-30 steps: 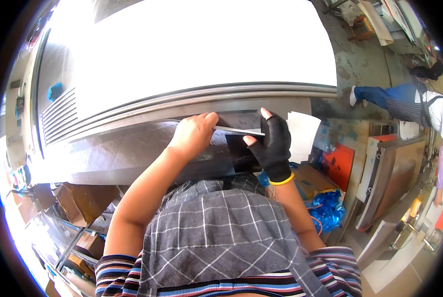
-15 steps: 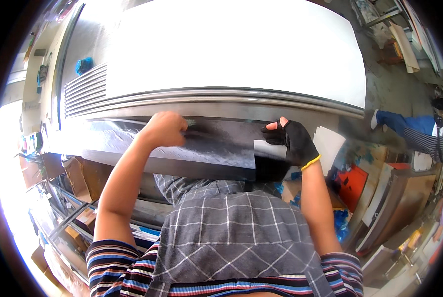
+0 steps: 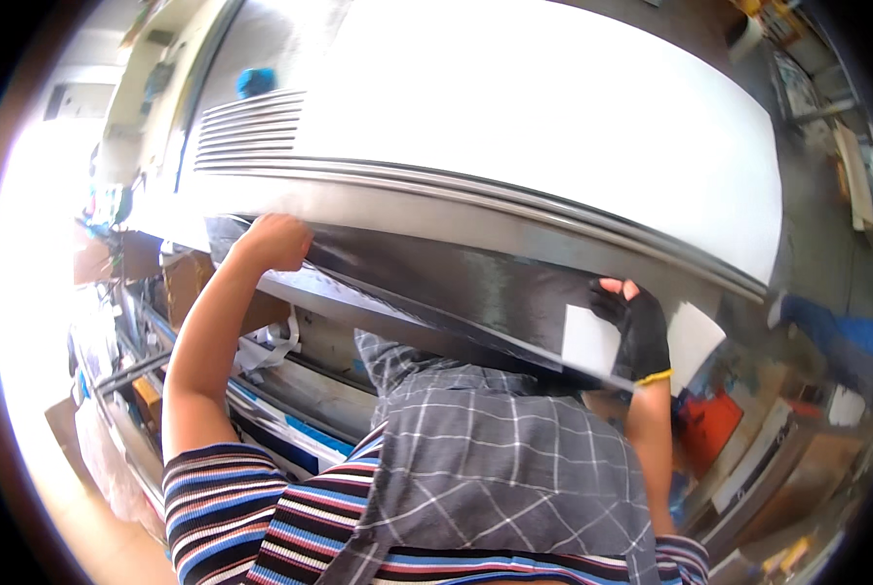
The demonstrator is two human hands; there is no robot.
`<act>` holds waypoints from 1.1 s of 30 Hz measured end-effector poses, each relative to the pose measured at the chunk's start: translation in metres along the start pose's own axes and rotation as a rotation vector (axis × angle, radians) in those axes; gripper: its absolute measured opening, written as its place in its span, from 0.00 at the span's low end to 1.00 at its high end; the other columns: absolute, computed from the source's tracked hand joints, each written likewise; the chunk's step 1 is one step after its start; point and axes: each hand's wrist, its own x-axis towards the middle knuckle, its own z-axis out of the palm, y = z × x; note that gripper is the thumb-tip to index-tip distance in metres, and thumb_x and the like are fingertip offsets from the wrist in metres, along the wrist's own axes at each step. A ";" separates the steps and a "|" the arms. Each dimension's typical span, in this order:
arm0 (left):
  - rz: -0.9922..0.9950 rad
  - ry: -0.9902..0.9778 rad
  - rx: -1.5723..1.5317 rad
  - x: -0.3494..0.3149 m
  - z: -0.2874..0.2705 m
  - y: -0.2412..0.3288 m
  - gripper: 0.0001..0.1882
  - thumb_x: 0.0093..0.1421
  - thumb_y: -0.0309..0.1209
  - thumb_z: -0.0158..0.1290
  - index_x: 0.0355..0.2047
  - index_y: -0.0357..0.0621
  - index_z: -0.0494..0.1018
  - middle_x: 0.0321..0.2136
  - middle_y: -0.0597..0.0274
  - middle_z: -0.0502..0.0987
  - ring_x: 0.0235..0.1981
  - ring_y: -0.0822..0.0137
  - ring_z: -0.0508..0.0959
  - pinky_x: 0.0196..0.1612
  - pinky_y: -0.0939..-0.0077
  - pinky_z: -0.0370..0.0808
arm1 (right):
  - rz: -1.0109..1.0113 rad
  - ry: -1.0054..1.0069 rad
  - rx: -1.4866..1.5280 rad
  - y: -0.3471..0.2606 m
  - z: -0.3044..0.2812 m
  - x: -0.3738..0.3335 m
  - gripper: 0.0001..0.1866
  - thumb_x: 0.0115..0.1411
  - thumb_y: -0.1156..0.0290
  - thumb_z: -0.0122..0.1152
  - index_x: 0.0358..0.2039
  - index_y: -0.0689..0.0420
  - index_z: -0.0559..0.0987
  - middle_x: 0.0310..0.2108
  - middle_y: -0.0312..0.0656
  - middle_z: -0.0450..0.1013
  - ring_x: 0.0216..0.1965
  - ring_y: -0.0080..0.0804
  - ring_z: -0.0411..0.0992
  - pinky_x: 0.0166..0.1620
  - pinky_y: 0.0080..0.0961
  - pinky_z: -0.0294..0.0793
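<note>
A long dark strip lies along the near side of the workbench, right in front of me. Crumpled shiny film runs along its near edge. My bare left hand is closed in a fist at the strip's left end, pinching what looks like the film's edge. At the other end is my right hand, in a black fingerless glove with a yellow cuff. Its fingers are curled at the right edge of a flat white rectangular piece lying over the strip; how firmly they grip it is partly hidden.
A large white sheet covers much of the bench beyond the strip. Several metal rods lie along its near edge. A blue crumpled bundle sits at far left. Cardboard boxes are at left, an orange-red piece at right.
My left hand has moved left along the strip, drawing the film back, so more dark surface shows. The right hand stays by the white piece. The whole view has turned and shifted.
</note>
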 end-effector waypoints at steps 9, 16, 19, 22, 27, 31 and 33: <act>-0.028 0.363 -0.074 0.004 0.050 -0.036 0.07 0.46 0.21 0.50 0.26 0.46 0.75 0.31 0.57 0.78 0.38 0.52 0.78 0.40 0.59 0.73 | -0.048 -0.038 -0.042 0.004 0.000 -0.001 0.21 0.67 0.60 0.50 0.48 0.66 0.75 0.44 0.47 0.76 0.43 0.32 0.76 0.51 0.29 0.74; -0.097 0.969 -0.045 0.024 0.091 -0.013 0.04 0.47 0.25 0.51 0.22 0.47 0.68 0.22 0.59 0.73 0.30 0.56 0.76 0.39 0.62 0.72 | 0.196 -0.720 -0.827 -0.124 0.056 0.026 0.14 0.63 0.67 0.56 0.42 0.65 0.79 0.35 0.40 0.78 0.38 0.25 0.73 0.44 0.23 0.73; -0.109 1.095 -0.078 0.027 0.098 -0.003 0.05 0.46 0.24 0.51 0.22 0.48 0.67 0.22 0.61 0.70 0.31 0.57 0.74 0.44 0.62 0.72 | -0.668 -0.865 -1.219 -0.110 0.146 0.081 0.08 0.60 0.70 0.55 0.33 0.62 0.77 0.29 0.50 0.74 0.29 0.48 0.72 0.33 0.34 0.73; -0.110 1.186 -0.150 0.038 0.103 -0.001 0.05 0.45 0.25 0.51 0.22 0.49 0.66 0.23 0.63 0.70 0.32 0.59 0.74 0.50 0.59 0.72 | -1.012 -1.001 -1.296 -0.048 0.258 0.121 0.07 0.56 0.69 0.53 0.31 0.55 0.79 0.27 0.46 0.77 0.34 0.45 0.76 0.39 0.35 0.75; -0.080 1.292 -0.186 0.031 0.091 0.007 0.06 0.42 0.28 0.54 0.22 0.50 0.68 0.26 0.67 0.73 0.35 0.63 0.75 0.53 0.60 0.71 | -1.395 -0.968 -1.102 0.057 0.345 0.156 0.11 0.58 0.66 0.51 0.40 0.56 0.74 0.53 0.51 0.69 0.56 0.44 0.67 0.60 0.36 0.64; -0.115 1.257 -0.218 0.002 0.094 0.007 0.07 0.39 0.28 0.54 0.20 0.50 0.68 0.25 0.69 0.73 0.35 0.65 0.76 0.54 0.60 0.70 | -1.176 -1.021 -1.277 0.073 0.336 0.157 0.25 0.60 0.65 0.53 0.57 0.56 0.66 0.61 0.49 0.61 0.65 0.46 0.56 0.68 0.39 0.50; -0.107 1.289 -0.223 -0.028 0.087 0.007 0.07 0.37 0.26 0.53 0.19 0.49 0.68 0.24 0.69 0.74 0.36 0.67 0.76 0.55 0.60 0.69 | -1.143 -1.012 -1.274 0.077 0.335 0.158 0.26 0.61 0.65 0.52 0.59 0.56 0.65 0.62 0.49 0.61 0.66 0.46 0.55 0.69 0.38 0.49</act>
